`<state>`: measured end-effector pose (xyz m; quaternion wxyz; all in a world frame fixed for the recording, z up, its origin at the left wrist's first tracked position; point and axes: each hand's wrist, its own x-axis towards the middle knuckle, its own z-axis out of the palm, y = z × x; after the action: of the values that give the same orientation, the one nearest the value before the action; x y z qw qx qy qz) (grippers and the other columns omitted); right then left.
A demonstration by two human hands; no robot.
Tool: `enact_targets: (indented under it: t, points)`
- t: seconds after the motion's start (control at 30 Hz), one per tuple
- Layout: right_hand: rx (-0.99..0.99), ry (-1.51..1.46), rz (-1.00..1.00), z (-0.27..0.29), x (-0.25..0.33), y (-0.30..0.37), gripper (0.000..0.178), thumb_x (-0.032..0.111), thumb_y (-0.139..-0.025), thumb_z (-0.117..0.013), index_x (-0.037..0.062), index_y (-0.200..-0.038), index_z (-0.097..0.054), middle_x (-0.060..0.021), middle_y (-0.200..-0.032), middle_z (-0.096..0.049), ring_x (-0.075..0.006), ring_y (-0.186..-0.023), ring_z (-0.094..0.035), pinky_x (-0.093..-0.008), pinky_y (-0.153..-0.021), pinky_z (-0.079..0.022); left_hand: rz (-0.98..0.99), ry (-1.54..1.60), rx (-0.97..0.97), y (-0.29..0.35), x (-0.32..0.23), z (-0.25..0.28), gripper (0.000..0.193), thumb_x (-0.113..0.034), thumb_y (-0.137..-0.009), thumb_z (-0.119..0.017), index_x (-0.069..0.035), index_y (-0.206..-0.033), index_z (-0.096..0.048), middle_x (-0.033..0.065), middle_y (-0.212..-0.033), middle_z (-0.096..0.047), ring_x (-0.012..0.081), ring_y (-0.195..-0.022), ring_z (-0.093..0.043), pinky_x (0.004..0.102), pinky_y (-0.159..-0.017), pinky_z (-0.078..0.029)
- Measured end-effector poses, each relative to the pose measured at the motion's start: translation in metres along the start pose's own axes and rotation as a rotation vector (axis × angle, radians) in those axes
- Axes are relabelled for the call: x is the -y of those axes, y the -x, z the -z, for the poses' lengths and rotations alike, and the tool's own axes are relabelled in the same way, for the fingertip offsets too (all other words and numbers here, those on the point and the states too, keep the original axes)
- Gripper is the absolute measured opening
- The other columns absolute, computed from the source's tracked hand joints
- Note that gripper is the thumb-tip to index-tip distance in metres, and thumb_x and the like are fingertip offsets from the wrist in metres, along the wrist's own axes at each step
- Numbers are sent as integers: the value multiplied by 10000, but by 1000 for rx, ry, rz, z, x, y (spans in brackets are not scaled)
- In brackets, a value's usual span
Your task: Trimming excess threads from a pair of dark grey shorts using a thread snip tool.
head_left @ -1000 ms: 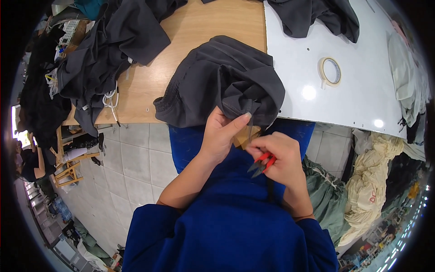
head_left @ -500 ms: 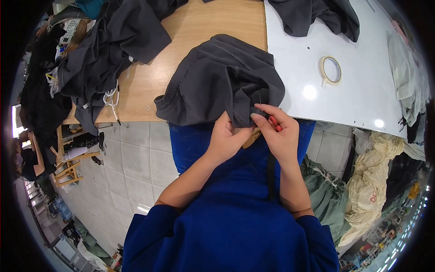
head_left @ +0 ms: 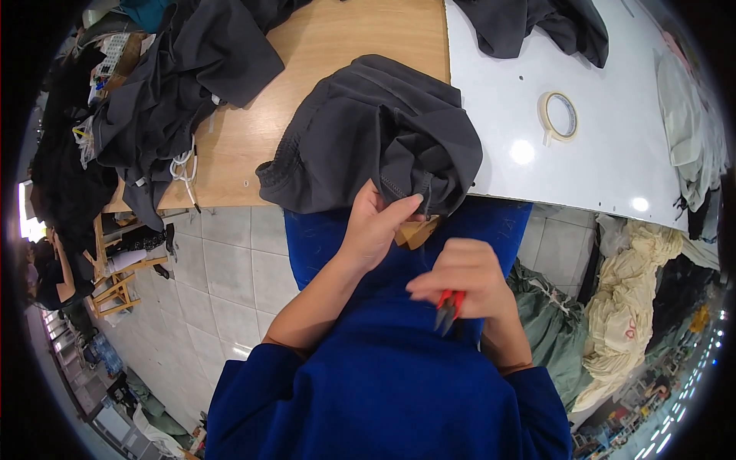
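Note:
A dark grey garment (head_left: pixel 345 130) with a gathered elastic edge at its left lies bunched at the table's front edge. My left hand (head_left: pixel 377 222) pinches its near edge between thumb and fingers, beside a stitched seam. Red-handled thread snips (head_left: pixel 448 307) are held in my right hand (head_left: pixel 468 277), blades pointing down toward my body. That hand is closed, slightly blurred, and apart from the garment, over my blue-clothed lap.
More dark grey garments (head_left: pixel 207 61) with a white cord (head_left: pixel 184 167) lie at the left on the wooden table (head_left: pixel 345 31). A tape roll (head_left: pixel 558 117) rests on the white tabletop (head_left: pixel 498 146). Cream fabric bundles (head_left: pixel 625 322) stand lower right. Another person (head_left: pixel 57 264) is at far left.
My right hand has let go of the garment's edge and drawn back toward my body with the snips. My left hand keeps its hold.

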<state>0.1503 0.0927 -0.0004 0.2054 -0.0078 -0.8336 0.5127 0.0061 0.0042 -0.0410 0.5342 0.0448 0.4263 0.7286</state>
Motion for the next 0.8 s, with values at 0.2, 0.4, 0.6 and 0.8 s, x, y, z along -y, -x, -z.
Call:
enact_targets:
  t: [0.2, 0.4, 0.6, 0.8]
  points:
    - [-129, -280, -416, 20, 8, 6, 680, 285, -547, -855, 68, -1118, -555, -20, -778, -529, -105, -662, -504, -235, -591, -429, -52, -52, -14, 1, -4, 2, 315, -21, -833, -579, -45, -1127, -469, 82, -1005, -613, 154, -845, -617, 288, -684, -515]
    - [-480, -55, -402, 11, -11, -1, 332, 28, -803, -622, 23, -1127, -547, -57, -875, -569, -98, -756, -532, -211, -672, -434, -44, -78, 4, -1, 3, 8, 269, -5, -844, -558, -45, -1099, -482, 49, -999, -599, 103, -874, -586, 236, -672, -494]
    - [-549, -93, -470, -2, -22, -7, 281, 27, -800, -631, 10, -1078, -592, -45, -860, -577, -92, -742, -540, -201, -658, -435, 37, -70, -6, 0, 10, 15, 292, 21, -842, -524, -37, -1124, -473, 30, -1009, -584, 82, -884, -561, 228, -748, -452]
    - [-546, 2, -475, -10, -16, -20, 334, 37, -749, -684, 28, -1075, -611, -57, -821, -613, -115, -651, -559, -199, -625, -453, -162, -172, -17, 3, 11, 2, 459, 62, -820, -526, -37, -1249, -397, 59, -1127, -559, 129, -1021, -551, 270, -886, -434]
